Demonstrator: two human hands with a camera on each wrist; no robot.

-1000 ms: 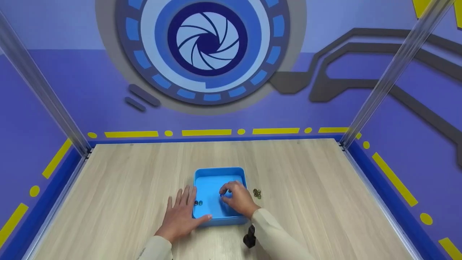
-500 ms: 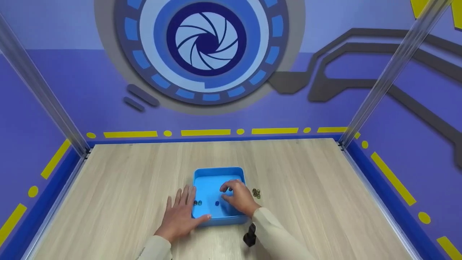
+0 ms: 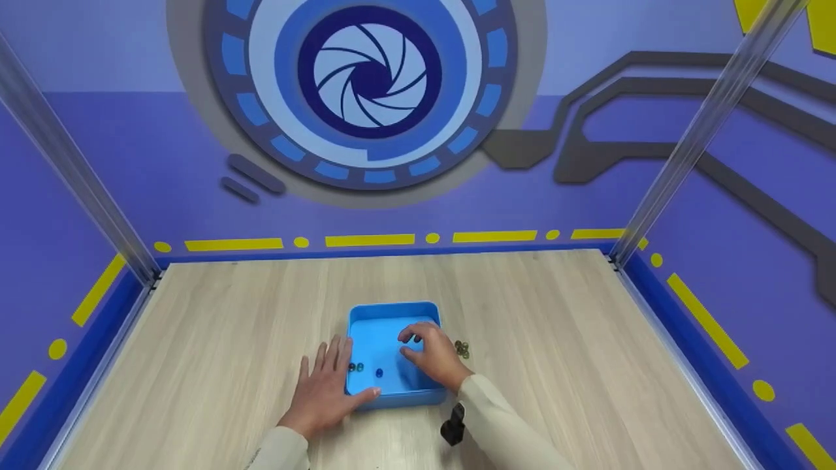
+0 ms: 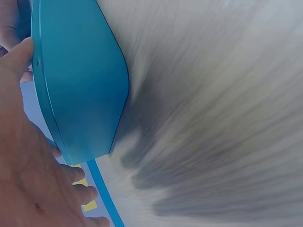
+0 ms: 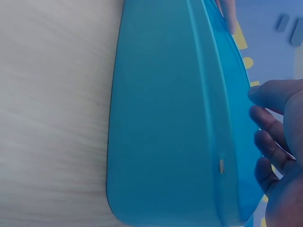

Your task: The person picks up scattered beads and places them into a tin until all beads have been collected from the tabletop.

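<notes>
A blue tray [image 3: 394,399] sits on the wood-grain desk [image 3: 555,339], near the middle. Three marbles lie inside it. The blue marble [image 3: 379,373] is toward the near side, apart from the other two. The green marble [image 3: 360,367] and the dark marble [image 3: 352,367] lie side by side at the left wall.

The left hand [image 3: 321,395] lies along the left wall, fingers extended and spread. Its thumb rests at the near-left corner of the rim; its grip is open.

The right hand [image 3: 431,354] is positioned above the right part of the tray. Its fingers are bent, with a gap between thumb and forefinger; the grip is open, with the palm side hard to make out. The hand covers part of the tray floor.

A group of marbles [image 3: 462,349] lies on the desk just right of the tray; these overlap, so an exact count cannot be read. Both sleeves [image 3: 506,424] are cut off at the near edge. A black device [image 3: 452,427] shows below the right wrist; its attachment is unclear. In both wrist views, the tray's outer wall conceals the marbles inside.
</notes>
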